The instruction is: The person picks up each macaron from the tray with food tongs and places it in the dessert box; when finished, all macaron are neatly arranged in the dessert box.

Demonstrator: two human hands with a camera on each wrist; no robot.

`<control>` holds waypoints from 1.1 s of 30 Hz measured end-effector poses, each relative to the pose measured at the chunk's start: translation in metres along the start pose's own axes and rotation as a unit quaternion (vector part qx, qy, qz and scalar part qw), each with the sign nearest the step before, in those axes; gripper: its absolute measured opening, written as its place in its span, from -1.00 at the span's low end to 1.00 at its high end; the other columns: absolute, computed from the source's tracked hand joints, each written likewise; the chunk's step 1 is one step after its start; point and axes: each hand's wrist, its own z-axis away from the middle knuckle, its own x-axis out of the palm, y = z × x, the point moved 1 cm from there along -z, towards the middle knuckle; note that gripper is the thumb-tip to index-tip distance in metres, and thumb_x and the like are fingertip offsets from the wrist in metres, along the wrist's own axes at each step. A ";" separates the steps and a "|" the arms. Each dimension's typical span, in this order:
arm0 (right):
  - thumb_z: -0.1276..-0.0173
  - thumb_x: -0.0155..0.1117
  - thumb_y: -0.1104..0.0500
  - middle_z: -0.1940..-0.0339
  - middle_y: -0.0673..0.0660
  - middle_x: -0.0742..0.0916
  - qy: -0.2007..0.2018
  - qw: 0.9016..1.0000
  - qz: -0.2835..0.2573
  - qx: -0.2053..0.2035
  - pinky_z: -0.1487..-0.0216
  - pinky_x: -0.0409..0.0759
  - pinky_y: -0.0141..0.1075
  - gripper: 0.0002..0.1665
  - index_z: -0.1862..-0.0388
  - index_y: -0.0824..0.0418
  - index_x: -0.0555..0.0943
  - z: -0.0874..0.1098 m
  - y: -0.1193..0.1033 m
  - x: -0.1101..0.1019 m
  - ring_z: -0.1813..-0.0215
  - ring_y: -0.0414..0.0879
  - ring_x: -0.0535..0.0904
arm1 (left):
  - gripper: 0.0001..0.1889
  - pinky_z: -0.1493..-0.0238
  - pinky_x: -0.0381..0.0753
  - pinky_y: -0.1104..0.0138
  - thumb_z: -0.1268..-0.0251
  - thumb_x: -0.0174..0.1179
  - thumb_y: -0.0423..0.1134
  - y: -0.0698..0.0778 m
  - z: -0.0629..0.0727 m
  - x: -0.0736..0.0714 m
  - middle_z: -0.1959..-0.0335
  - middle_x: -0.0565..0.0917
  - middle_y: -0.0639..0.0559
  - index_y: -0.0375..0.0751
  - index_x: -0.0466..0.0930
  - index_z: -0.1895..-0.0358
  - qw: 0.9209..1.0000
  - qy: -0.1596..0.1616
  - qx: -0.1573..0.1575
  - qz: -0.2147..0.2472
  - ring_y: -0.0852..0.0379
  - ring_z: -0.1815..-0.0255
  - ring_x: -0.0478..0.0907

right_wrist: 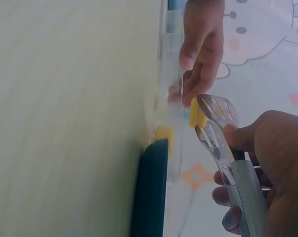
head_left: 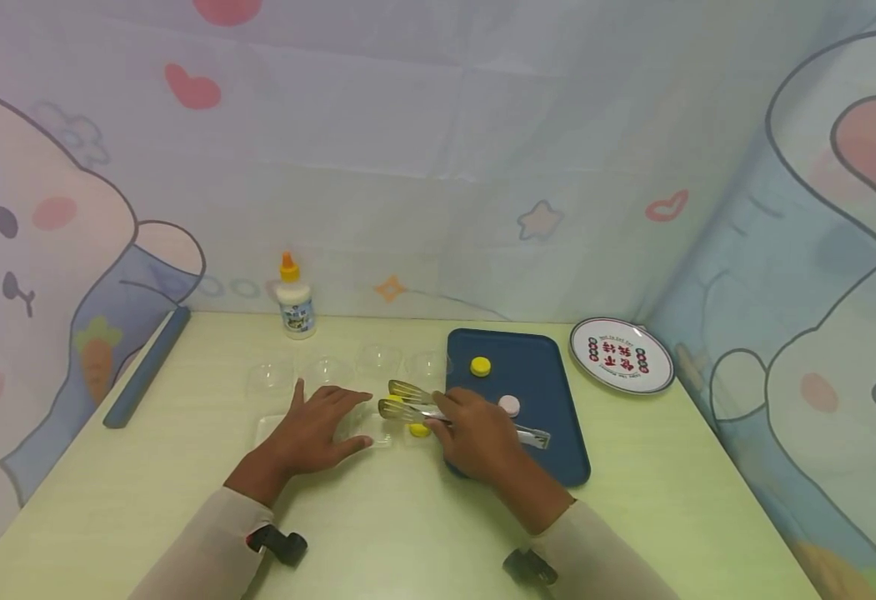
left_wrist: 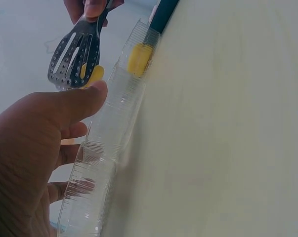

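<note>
My right hand (head_left: 478,425) grips metal tongs (right_wrist: 247,192) by the arms. Between the slotted tong heads is a yellow macaron (right_wrist: 194,113), held just above a clear plastic box (left_wrist: 104,116) with several compartments. A second yellow macaron (left_wrist: 140,59) lies in the box's right-end compartment, beside the tray. Spread over the middle of the box, my left hand (head_left: 321,429) has its thumb along the near side and its other fingers toward the far side. The fingers of that hand partly hide the box in the head view.
Behind the box is its clear domed part (head_left: 328,371). A dark blue tray (head_left: 531,350) carries a yellow macaron (head_left: 480,367) and a pale pink macaron (head_left: 508,406). A white plate (head_left: 621,354) stands right, a glue bottle (head_left: 297,310) at back, a blue-grey bar (head_left: 148,367) left.
</note>
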 end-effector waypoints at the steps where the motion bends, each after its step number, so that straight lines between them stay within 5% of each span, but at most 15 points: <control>1: -0.59 0.38 -0.17 -0.06 0.03 0.82 -0.004 1.000 0.000 -0.002 0.12 0.79 -0.12 -0.45 -0.39 0.06 0.72 -0.001 -0.002 0.000 -0.07 -0.05 0.80 | -0.32 -0.49 -0.04 -0.73 -0.44 0.41 0.17 0.000 0.000 0.000 -0.39 0.71 -0.06 -0.04 0.57 -0.50 1.000 0.002 0.002 -0.001 -0.22 -0.47 0.58; 33: -0.63 0.33 -0.17 -0.09 -0.01 0.82 -0.073 0.995 0.063 -0.040 0.14 0.81 -0.18 -0.46 -0.40 0.08 0.71 -0.014 -0.030 0.010 -0.06 -0.10 0.79 | -0.23 -0.47 0.01 -0.73 -0.42 0.42 0.22 0.004 0.000 -0.004 -0.36 0.75 -0.05 -0.02 0.49 -0.58 1.000 0.002 -0.004 0.000 -0.20 -0.43 0.61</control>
